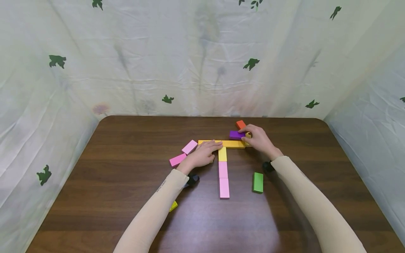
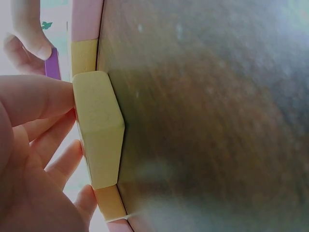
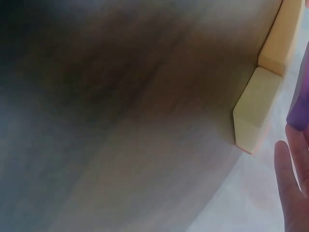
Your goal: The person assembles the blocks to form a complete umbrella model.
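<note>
My left hand (image 1: 204, 153) lies over the left part of an orange-yellow row of blocks (image 1: 233, 144), fingers stretched out along it. In the left wrist view its fingertips touch a pale yellow block (image 2: 99, 128). To the right, my right hand (image 1: 257, 138) pinches a purple block (image 1: 236, 135) just behind the row. That purple block (image 2: 52, 65) also shows between thumb and fingers in the left wrist view. A red-orange block (image 1: 241, 124) and a partly covered yellow block (image 1: 248, 135) lie by the right fingers.
From the row a yellow block (image 1: 222, 154) and two light pink blocks (image 1: 223, 170) run toward me. Two pink blocks (image 1: 190, 147) slant off the row's left end. A green block (image 1: 257, 182) lies right; a yellow block (image 1: 173, 206) is partly behind the left sleeve.
</note>
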Action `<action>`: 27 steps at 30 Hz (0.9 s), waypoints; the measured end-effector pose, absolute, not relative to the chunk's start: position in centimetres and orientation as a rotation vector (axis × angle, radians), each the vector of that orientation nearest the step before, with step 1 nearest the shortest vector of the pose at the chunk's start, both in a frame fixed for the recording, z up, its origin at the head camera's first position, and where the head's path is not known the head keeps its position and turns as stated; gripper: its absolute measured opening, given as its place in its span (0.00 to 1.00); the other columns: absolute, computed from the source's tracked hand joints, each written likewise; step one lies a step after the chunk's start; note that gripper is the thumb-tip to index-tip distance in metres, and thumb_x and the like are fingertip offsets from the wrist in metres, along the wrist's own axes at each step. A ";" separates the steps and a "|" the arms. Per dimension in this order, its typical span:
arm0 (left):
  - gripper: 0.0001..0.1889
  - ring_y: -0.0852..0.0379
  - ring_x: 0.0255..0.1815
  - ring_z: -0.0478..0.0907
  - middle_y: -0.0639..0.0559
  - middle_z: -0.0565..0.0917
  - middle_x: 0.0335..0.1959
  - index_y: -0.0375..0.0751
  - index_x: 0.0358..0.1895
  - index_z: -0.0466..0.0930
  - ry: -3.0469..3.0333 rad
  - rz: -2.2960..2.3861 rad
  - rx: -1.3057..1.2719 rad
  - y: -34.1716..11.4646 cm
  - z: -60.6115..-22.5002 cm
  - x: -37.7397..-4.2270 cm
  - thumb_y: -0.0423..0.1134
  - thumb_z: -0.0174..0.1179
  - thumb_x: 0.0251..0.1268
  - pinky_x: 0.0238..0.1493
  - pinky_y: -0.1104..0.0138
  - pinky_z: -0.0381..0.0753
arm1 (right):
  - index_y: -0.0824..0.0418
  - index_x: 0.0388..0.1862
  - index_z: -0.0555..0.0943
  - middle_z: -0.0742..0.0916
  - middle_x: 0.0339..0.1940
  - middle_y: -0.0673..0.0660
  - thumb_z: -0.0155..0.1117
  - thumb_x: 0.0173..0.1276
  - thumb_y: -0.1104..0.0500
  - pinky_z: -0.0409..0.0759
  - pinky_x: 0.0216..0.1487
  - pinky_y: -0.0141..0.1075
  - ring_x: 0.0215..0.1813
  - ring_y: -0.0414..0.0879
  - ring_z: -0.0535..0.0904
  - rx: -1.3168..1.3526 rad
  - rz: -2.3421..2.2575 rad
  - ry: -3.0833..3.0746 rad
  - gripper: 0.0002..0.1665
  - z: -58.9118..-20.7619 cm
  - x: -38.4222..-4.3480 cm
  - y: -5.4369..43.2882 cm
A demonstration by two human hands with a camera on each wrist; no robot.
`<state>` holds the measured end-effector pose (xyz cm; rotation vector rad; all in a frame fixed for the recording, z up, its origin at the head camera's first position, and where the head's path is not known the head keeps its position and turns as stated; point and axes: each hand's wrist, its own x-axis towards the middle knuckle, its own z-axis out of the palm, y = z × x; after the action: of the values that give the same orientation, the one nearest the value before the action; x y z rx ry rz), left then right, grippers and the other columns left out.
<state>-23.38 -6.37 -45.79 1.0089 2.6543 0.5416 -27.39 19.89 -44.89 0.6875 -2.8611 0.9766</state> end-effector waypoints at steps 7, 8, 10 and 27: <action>0.27 0.51 0.75 0.50 0.52 0.61 0.73 0.43 0.72 0.63 2.659 0.555 1.001 -6.4 -45.9 -23.3 0.33 0.50 0.70 0.72 0.55 0.45 | 0.65 0.47 0.83 0.83 0.46 0.61 0.66 0.62 0.66 0.74 0.52 0.49 0.48 0.55 0.78 0.661 0.951 -2.857 0.13 -44.8 -28.9 19.3; 0.27 0.51 0.75 0.50 0.52 0.60 0.73 0.43 0.72 0.62 2.658 0.554 0.998 -6.4 -45.9 -23.3 0.33 0.50 0.70 0.72 0.55 0.45 | 0.65 0.46 0.83 0.83 0.46 0.61 0.66 0.62 0.66 0.74 0.53 0.49 0.48 0.55 0.78 0.657 0.943 -2.862 0.13 -44.8 -29.1 19.2; 0.27 0.51 0.75 0.50 0.52 0.60 0.73 0.43 0.72 0.62 2.655 0.554 0.997 -6.5 -45.9 -23.4 0.33 0.50 0.70 0.72 0.55 0.45 | 0.65 0.46 0.83 0.83 0.46 0.61 0.66 0.62 0.66 0.73 0.53 0.48 0.48 0.55 0.77 0.648 0.930 -2.876 0.13 -44.8 -29.5 19.0; 0.27 0.50 0.75 0.51 0.52 0.61 0.73 0.43 0.72 0.63 2.652 0.554 0.997 -6.4 -45.9 -23.4 0.33 0.50 0.70 0.72 0.54 0.45 | 0.65 0.45 0.84 0.84 0.46 0.61 0.65 0.63 0.65 0.72 0.53 0.47 0.47 0.54 0.77 0.631 0.808 -2.940 0.12 -44.8 -32.4 17.1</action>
<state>-23.39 -6.41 -45.87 0.9972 2.6523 0.5540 -32.39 17.13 -44.83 0.6313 -2.9397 0.8082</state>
